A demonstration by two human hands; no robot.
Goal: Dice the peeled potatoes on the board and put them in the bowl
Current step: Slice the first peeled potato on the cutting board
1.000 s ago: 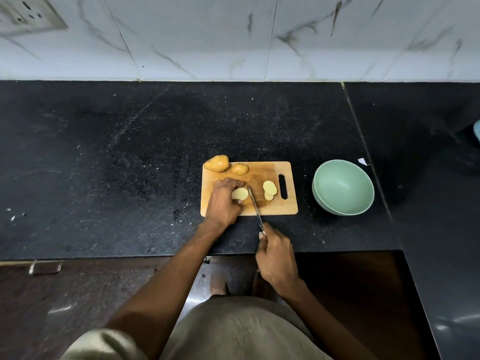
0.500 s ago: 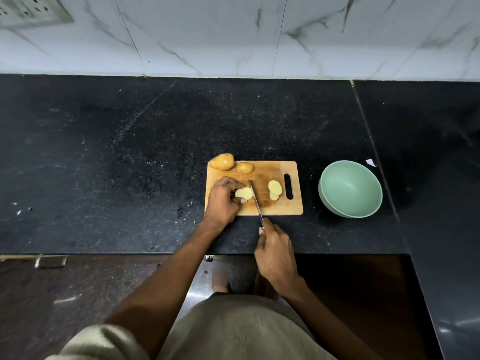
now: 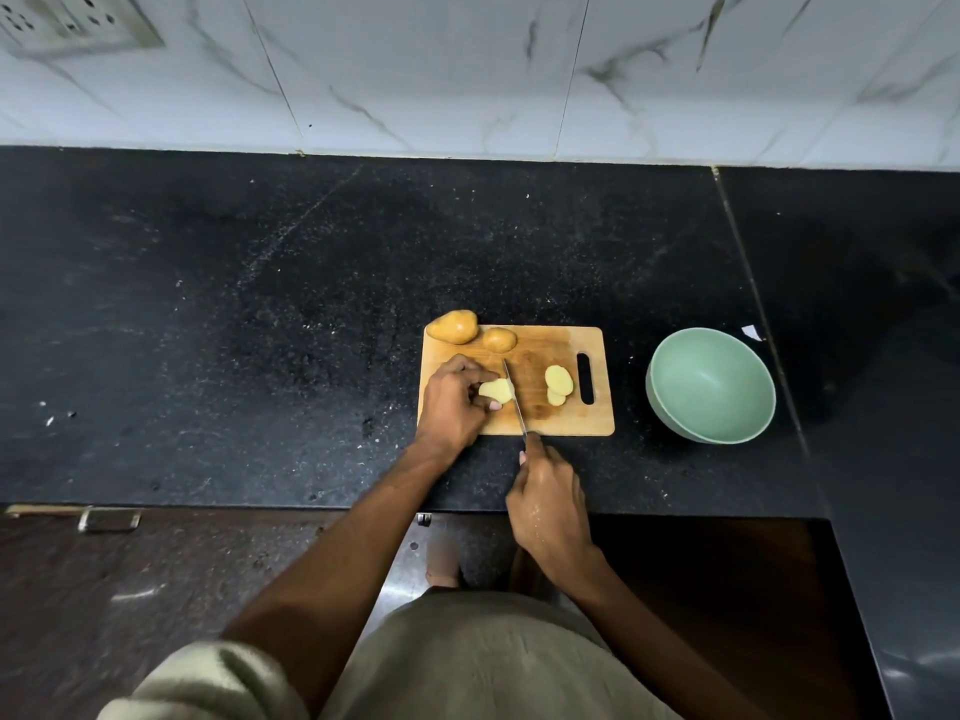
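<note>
We see a pale piece of peeled potato [image 3: 496, 390] lying on the wooden cutting board [image 3: 535, 418], pinned under the curled fingers of the left hand [image 3: 452, 402]; the fingertips press on its top and the thumb tucks against its near side. Right against the potato's cut face, on the side away from that hand, stands the blade of a knife [image 3: 514, 397], its tip pointing toward the wall and its edge down on the board. The right hand [image 3: 548, 504] is wrapped around the knife's handle just off the board's near edge, with the forefinger stretched forward along the spine of the blade.

Beyond the blade, further from the left hand, we find two cut potato slices [image 3: 558, 384] lying overlapped beside the board's handle slot [image 3: 586, 379]. Past the left hand's knuckles, at the board's far corner, sit a larger whole potato [image 3: 453, 327] half over the edge and a smaller whole potato [image 3: 500, 339] just beside it.

Well to the right of the right hand stands a pale green bowl [image 3: 710, 385], apart from the board. Everything rests on a black speckled stone countertop [image 3: 260, 330], which runs back to a white marble-patterned tiled wall [image 3: 467, 70] with a switch plate [image 3: 67, 23] at the upper left.
</note>
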